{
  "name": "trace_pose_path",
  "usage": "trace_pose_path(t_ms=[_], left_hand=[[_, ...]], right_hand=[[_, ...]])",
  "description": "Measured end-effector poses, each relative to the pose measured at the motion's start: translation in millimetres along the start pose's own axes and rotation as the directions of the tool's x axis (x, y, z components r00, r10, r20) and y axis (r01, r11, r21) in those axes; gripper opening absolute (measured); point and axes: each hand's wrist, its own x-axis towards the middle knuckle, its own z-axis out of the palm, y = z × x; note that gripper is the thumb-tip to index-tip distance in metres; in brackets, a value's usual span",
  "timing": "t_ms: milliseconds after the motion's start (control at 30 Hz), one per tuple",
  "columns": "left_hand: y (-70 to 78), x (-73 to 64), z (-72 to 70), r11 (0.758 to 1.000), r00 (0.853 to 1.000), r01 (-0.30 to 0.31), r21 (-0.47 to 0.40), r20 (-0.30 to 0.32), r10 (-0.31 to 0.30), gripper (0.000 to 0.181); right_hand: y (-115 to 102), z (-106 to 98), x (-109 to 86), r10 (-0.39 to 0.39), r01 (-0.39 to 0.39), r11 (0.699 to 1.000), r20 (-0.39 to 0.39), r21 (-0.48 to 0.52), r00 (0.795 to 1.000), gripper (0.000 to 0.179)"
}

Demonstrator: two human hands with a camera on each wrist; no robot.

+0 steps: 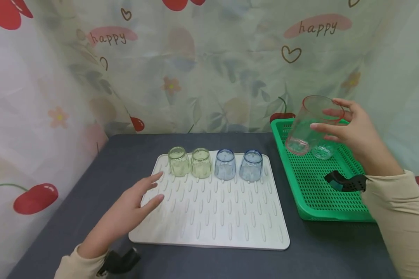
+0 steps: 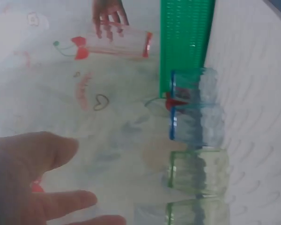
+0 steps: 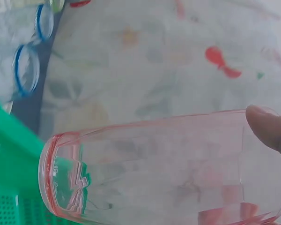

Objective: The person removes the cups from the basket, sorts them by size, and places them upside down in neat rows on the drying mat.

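Note:
My right hand (image 1: 349,130) grips a tall clear pink-tinted glass (image 1: 302,130) near its rim, tilted above the green basket (image 1: 296,190). In the right wrist view the glass (image 3: 154,164) spans the lower part, its thick base to the left and my thumb (image 3: 267,126) near the rim. My left hand (image 1: 130,205) hovers over the left side of the white drying mat (image 1: 227,232), fingers apart and holding nothing. Two green glasses (image 1: 179,164) and two blue glasses (image 1: 225,166) stand in a row along the mat's back edge.
Another clear glass (image 1: 322,149) sits inside the basket, partly behind the held one. The mat lies on a dark tabletop (image 1: 115,166), with the basket at its right. A printed curtain (image 1: 209,77) hangs behind and at both sides.

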Motion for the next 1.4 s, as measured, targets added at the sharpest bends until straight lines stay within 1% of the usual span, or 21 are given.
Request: trace_pose_path(t_ms=[100, 167, 233, 333, 433, 500, 600, 700, 767, 900, 1067, 1167, 1233, 1300, 1400], left_hand=[[8.4, 1.1, -2.9, 0.997, 0.994, -0.059, -0.056, -0.1, 0.053, 0.054], [13.1, 2.2, -2.2, 0.99, 0.983, -0.105, -0.098, -0.159, 0.089, 0.049], [18.6, 4.0, -0.2, 0.982, 0.973, -0.142, -0.126, -0.202, 0.115, 0.047], [26.2, 7.1, 4.8, 0.967, 0.959, -0.194, -0.166, -0.239, 0.151, 0.048], [33.7, 10.8, 11.6, 0.951, 0.949, -0.241, -0.193, -0.251, 0.189, 0.05], [37.9, 13.7, 16.5, 0.94, 0.946, -0.264, -0.214, -0.247, 0.209, 0.051], [44.1, 18.1, 24.2, 0.927, 0.947, -0.282, -0.246, -0.226, 0.228, 0.052], [49.7, 22.5, 32.2, 0.915, 0.952, -0.283, -0.289, -0.198, 0.232, 0.054], [52.6, 24.9, 37.4, 0.904, 0.955, -0.284, -0.32, -0.182, 0.236, 0.055], [55.7, 28.0, 47.7, 0.881, 0.965, -0.261, -0.394, -0.135, 0.226, 0.056], [56.4, 30.3, 61.2, 0.854, 0.976, -0.216, -0.474, -0.07, 0.208, 0.058], [56.0, 32.6, 68.3, 0.839, 0.975, -0.207, -0.503, -0.04, 0.217, 0.06], [56.0, 34.5, 71.9, 0.831, 0.973, -0.211, -0.515, -0.027, 0.23, 0.061], [56.6, 36.5, 74.1, 0.822, 0.97, -0.216, -0.527, -0.017, 0.244, 0.063], [57.6, 39.1, 75.3, 0.814, 0.967, -0.22, -0.537, -0.01, 0.255, 0.065]], right_hand=[[-9, 5, -12.4, -0.03, 0.03, 0.999, 0.003, 0.014, 1.0, 0.086], [-14, 11, -20.3, -0.06, 0.059, 0.998, 0.008, 0.018, 0.998, 0.084], [-18, 19, -27.5, -0.084, 0.084, 0.996, 0.013, 0.001, 0.996, 0.083], [-23, 34, -35.5, -0.113, 0.114, 0.993, 0.028, -0.032, 0.993, 0.082], [-25, 50, -42.9, -0.143, 0.147, 0.987, 0.061, -0.061, 0.988, 0.084], [-25, 61, -47.7, -0.173, 0.178, 0.983, 0.091, -0.053, 0.981, 0.084], [-25, 77, -55.2, -0.2, 0.205, 0.979, 0.146, -0.019, 0.969, 0.087], [-24, 93, -61.7, -0.198, 0.197, 0.98, 0.2, 0.026, 0.96, 0.087], [-22, 103, -65.1, -0.193, 0.19, 0.981, 0.233, 0.035, 0.953, 0.087], [-16, 122, -70.4, -0.201, 0.197, 0.979, 0.286, 0.042, 0.937, 0.086], [-9, 142, -77.6, -0.198, 0.191, 0.98, 0.34, 0.055, 0.919, 0.084], [-4, 152, -81.1, -0.195, 0.182, 0.981, 0.373, 0.071, 0.907, 0.083], [-1, 157, -83.1, -0.197, 0.176, 0.98, 0.392, 0.087, 0.899, 0.083], [0, 161, -84.8, -0.203, 0.179, 0.979, 0.408, 0.098, 0.89, 0.082], [1, 166, -86.9, -0.212, 0.183, 0.977, 0.425, 0.108, 0.88, 0.081]])
